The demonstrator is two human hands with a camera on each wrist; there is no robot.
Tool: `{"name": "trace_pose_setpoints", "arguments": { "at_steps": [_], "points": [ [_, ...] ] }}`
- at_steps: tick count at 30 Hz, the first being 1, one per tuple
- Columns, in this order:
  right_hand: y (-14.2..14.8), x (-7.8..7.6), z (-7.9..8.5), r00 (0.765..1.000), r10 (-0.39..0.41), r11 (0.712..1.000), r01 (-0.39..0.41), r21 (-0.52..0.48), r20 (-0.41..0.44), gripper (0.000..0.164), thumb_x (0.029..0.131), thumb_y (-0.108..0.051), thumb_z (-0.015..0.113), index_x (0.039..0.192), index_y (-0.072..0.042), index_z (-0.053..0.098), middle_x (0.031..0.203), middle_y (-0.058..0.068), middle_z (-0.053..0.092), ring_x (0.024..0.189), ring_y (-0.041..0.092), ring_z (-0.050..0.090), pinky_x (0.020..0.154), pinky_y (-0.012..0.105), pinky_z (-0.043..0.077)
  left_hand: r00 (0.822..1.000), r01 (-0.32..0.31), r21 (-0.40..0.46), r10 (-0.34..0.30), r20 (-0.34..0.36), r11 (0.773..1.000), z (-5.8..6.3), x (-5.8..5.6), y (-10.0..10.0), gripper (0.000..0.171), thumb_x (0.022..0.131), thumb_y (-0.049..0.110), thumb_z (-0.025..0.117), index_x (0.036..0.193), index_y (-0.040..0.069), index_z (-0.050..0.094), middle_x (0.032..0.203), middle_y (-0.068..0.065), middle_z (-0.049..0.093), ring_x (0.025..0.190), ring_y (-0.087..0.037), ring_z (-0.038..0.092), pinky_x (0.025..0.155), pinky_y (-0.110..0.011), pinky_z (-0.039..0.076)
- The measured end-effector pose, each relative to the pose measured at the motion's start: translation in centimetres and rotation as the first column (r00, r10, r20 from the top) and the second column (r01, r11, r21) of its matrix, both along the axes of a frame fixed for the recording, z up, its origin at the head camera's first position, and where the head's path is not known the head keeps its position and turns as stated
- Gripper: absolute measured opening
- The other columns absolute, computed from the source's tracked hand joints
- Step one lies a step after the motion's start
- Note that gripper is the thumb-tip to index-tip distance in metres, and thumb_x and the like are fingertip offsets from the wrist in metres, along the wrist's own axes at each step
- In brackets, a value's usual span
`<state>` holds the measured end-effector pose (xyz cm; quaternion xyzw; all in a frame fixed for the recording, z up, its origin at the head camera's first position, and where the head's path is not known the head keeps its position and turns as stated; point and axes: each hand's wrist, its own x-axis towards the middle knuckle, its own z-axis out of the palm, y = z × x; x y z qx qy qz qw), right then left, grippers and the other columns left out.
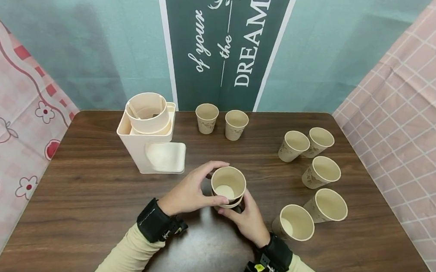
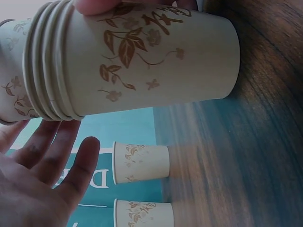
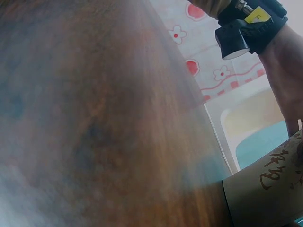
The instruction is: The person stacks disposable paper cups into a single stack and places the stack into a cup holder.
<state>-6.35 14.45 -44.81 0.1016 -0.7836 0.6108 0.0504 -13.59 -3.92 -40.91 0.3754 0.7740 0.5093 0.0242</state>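
Note:
In the head view, my left hand (image 1: 189, 193) holds a paper cup (image 1: 228, 182) at the top of a stack, its thumb on the near side and fingers on the far side. Below that, my right hand (image 1: 252, 223) grips the lower paper cup stack (image 1: 235, 204) from the right. Several nested rims show in the left wrist view, where the stack (image 2: 156, 61) has brown leaf prints and its base comes down by the wooden table. The right wrist view catches only part of a printed cup (image 3: 265, 189) at its edge.
A cream-coloured box (image 1: 131, 150) with a round tube and a small tray stands back left. Two paper cups, one of them here (image 1: 236, 128), are by the back edge. Several more cups (image 1: 321, 174) stand along the right side of the brown table (image 1: 72, 209).

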Motion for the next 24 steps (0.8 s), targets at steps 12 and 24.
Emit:
{"name": "trace_pose_setpoints", "arguments": {
  "at_steps": [12,24],
  "points": [
    [0.01,-0.08,-0.06,1.0,0.004,1.0,-0.004,-0.007,-0.004,0.079,0.074,-0.005,0.077,0.142,-0.004,0.037,0.133,0.016,0.051,0.122,0.028,0.048,0.102,0.045,0.039,1.0,0.016,-0.016,-0.015,0.013,1.0,-0.63,-0.14,-0.11,0.075,0.074,0.05,0.074,0.137,0.02,0.048,0.125,0.008,0.057,0.107,-0.012,0.055,0.092,-0.043,0.046],
    [-0.11,-0.07,-0.02,1.0,0.002,1.0,-0.002,-0.014,-0.005,0.079,0.073,-0.004,0.078,0.141,-0.002,0.039,0.134,0.016,0.051,0.122,0.03,0.048,0.102,0.049,0.039,0.999,0.032,-0.026,-0.031,0.011,0.999,-1.01,-0.06,-0.33,0.076,0.073,0.051,0.074,0.138,0.024,0.047,0.13,0.01,0.054,0.113,-0.009,0.052,0.096,-0.036,0.044]
  ]
}}
